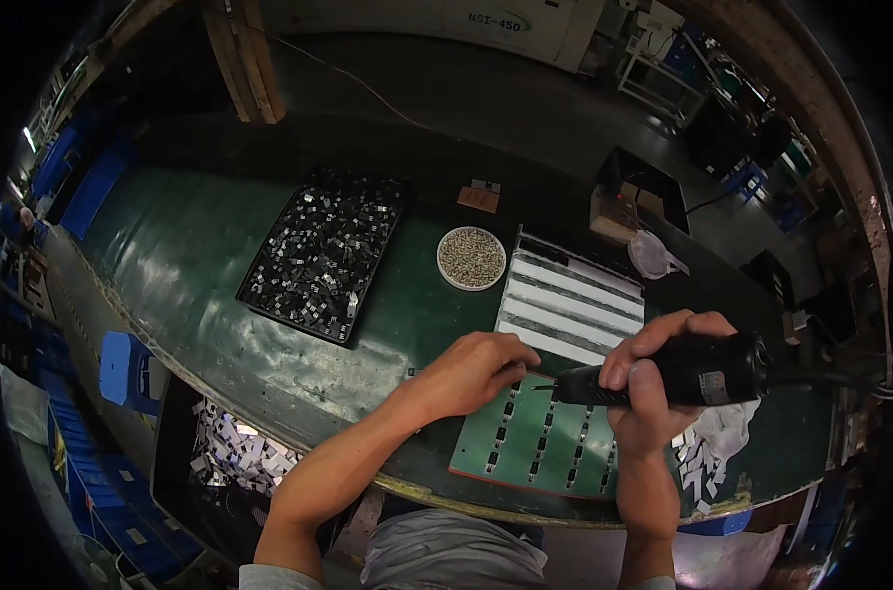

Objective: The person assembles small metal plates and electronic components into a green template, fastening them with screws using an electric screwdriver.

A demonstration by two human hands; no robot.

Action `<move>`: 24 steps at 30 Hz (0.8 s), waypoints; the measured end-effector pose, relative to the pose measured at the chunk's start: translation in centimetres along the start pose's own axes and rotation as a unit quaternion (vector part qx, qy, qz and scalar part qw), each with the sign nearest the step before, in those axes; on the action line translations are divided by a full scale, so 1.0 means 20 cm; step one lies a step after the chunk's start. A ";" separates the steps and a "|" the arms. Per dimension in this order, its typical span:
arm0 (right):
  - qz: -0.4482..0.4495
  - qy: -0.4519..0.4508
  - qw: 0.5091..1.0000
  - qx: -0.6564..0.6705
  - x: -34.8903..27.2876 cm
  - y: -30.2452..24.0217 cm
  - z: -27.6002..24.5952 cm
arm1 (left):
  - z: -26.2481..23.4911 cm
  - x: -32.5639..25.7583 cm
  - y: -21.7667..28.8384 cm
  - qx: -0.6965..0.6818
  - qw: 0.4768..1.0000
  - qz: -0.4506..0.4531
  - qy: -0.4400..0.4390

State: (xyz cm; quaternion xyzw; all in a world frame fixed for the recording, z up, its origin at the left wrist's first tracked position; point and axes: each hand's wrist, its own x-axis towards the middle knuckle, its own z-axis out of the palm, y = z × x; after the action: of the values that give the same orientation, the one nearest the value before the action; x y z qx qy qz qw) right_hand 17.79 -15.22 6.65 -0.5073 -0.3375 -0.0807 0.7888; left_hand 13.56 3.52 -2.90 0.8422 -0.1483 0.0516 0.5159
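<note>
Green bench (pixel 201 246): right hand (pixel 653 379) grips black screwdriver (pixel 683 374), left hand (pixel 471 369) seemingly pinching something.

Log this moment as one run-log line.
right hand: grips black power screwdriver | left hand: on green jig board | bit near left fingertips

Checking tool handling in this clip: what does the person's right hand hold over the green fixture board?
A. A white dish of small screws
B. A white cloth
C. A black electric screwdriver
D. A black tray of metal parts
C: the right hand grips a black electric screwdriver, its bit pointing left over the green fixture board toward the left hand.
</note>
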 end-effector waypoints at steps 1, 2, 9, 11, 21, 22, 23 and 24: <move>0.019 0.008 1.000 0.002 0.00 0.02 0.01 | -0.03 0.00 0.01 -0.024 0.999 -0.044 0.020; 0.019 0.002 1.000 0.003 0.00 0.06 0.01 | -0.05 0.00 0.00 -0.035 0.997 -0.066 0.027; 0.024 0.005 1.000 0.015 0.03 0.12 0.05 | -0.08 0.00 0.00 -0.034 0.995 -0.091 0.037; 0.041 0.006 0.999 0.013 0.03 0.14 0.05 | -0.07 0.01 0.00 -0.037 0.994 -0.091 0.037; 0.063 0.000 0.998 -0.017 0.06 0.16 0.11 | -0.05 0.01 -0.05 -0.036 0.997 -0.025 0.056; 0.077 -0.007 0.997 -0.025 0.07 0.16 0.12 | -0.05 0.01 -0.05 -0.026 0.998 -0.016 0.052; 0.091 -0.014 0.995 -0.034 0.07 0.16 0.12 | -0.05 0.01 -0.05 -0.027 0.998 -0.015 0.052; 0.105 -0.022 0.994 -0.031 0.07 0.16 0.12 | -0.05 0.01 -0.06 -0.022 0.998 -0.007 0.055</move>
State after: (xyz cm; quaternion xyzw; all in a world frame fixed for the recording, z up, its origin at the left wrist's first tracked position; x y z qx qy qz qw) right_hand 19.24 -11.29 5.82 -0.5660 -0.2969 0.0028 0.7691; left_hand 14.22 4.81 -3.49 0.8275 -0.1149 0.0912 0.5419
